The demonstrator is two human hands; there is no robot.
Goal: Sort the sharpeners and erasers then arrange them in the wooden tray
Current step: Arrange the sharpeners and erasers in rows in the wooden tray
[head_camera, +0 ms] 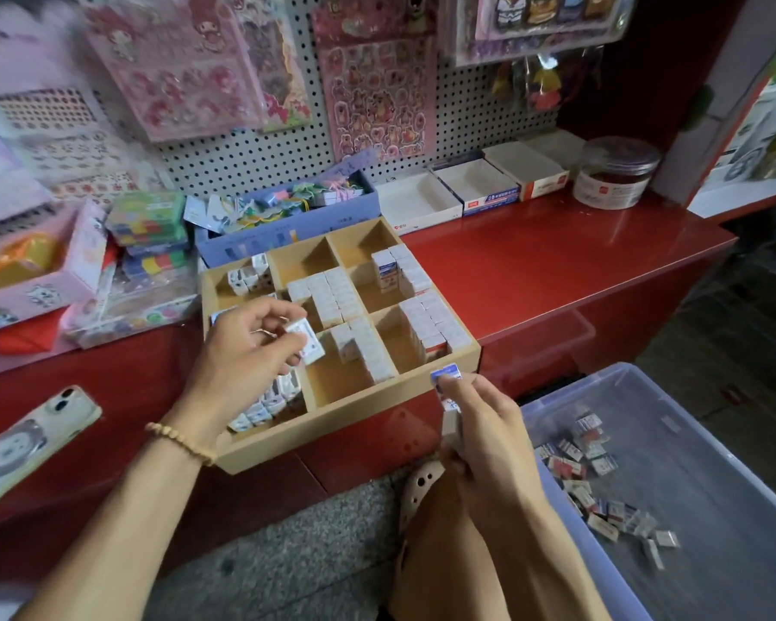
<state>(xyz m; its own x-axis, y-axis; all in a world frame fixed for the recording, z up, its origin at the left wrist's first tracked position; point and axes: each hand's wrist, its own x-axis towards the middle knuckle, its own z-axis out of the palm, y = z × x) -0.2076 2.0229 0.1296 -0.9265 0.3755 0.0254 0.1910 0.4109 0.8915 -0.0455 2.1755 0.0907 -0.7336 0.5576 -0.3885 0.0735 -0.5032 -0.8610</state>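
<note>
left hand [247, 338] pinches eraser [308, 342] | right hand [480, 419] grips erasers [450, 398] (stacked)

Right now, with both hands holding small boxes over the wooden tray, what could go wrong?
1. The wooden tray overhangs the red counter's front edge; pressing on its near side might tip it.
2. The right hand holds a stack of boxes in its fingers; one could slip and fall to the floor.
3. The left hand lowers a box beside upright rows; a nudge may topple them.
</note>
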